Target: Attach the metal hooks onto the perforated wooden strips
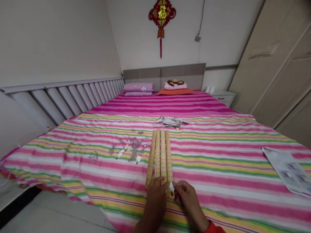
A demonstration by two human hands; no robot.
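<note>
On the striped bed sheet (218, 174) before me lie four perforated wooden strips (163, 153), side by side. The person's right hand (187, 194) has its fingertips pinched narrowly at a small white piece (171, 187) over the near end of the rightmost strip. The left hand (156, 192) lies across the near ends, its grip impossible to tell from here. Little pieces (133, 144) lie scattered left of the strips, a plastic packet (168, 121) just beyond.
</note>
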